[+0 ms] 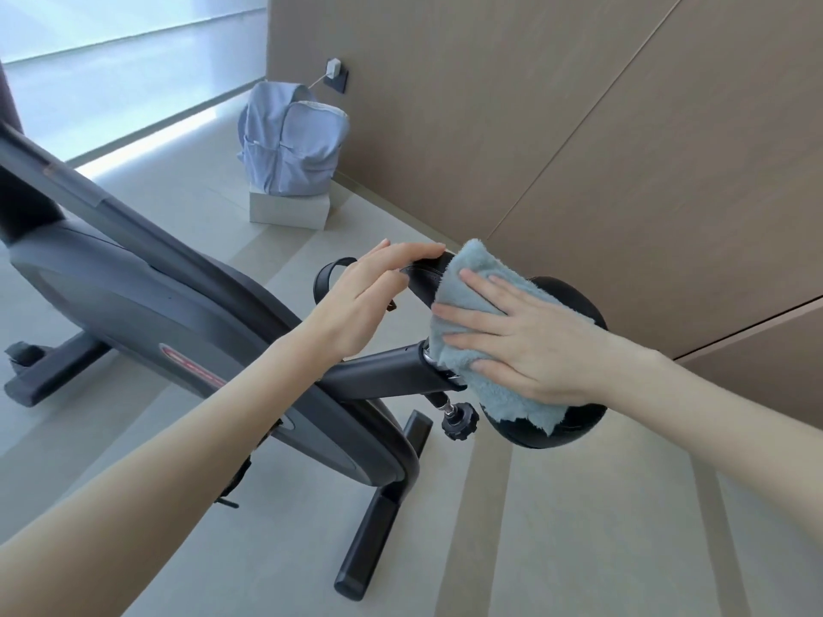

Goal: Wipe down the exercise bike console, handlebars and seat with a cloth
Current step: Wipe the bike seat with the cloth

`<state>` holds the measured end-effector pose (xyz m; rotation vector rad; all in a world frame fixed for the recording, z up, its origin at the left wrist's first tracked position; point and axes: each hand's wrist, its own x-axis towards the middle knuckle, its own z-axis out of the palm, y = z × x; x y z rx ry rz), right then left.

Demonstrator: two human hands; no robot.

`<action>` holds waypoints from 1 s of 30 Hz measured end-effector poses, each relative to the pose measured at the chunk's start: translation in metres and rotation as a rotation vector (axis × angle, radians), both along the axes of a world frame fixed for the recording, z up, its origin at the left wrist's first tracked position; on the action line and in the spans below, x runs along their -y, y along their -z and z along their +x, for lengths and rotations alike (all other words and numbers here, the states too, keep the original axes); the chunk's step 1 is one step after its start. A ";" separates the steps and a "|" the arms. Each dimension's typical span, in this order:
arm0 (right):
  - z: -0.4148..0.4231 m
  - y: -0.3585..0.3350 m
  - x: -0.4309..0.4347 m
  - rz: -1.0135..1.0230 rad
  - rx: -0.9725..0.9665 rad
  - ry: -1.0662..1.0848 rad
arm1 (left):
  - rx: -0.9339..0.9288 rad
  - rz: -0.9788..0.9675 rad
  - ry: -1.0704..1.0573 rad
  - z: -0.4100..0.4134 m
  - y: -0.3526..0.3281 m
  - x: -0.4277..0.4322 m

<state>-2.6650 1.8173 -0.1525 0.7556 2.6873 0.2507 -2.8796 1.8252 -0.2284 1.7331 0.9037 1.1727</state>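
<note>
The right hand (530, 336) lies flat, fingers spread, pressing a light blue cloth (472, 313) onto the black seat (574, 300) at 3 o'clock. The left hand (369, 296), open, rests its fingertips on the seat's nose, gripping nothing.

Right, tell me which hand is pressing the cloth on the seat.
The right hand: it lies flat, fingers spread, on the blue cloth over the black seat. The left hand is bare, fingertips on the seat's nose.
</note>
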 end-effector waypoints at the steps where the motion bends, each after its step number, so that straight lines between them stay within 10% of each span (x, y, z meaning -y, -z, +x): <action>1: -0.005 0.001 -0.006 0.021 0.006 -0.025 | 0.015 -0.004 -0.002 0.001 0.000 0.001; 24: 0.001 0.020 0.039 0.153 0.126 0.138 | -0.571 0.212 -0.161 0.007 -0.011 0.016; 30: 0.036 0.039 0.068 0.357 -0.119 -0.050 | -0.730 0.232 -0.200 0.012 -0.017 0.023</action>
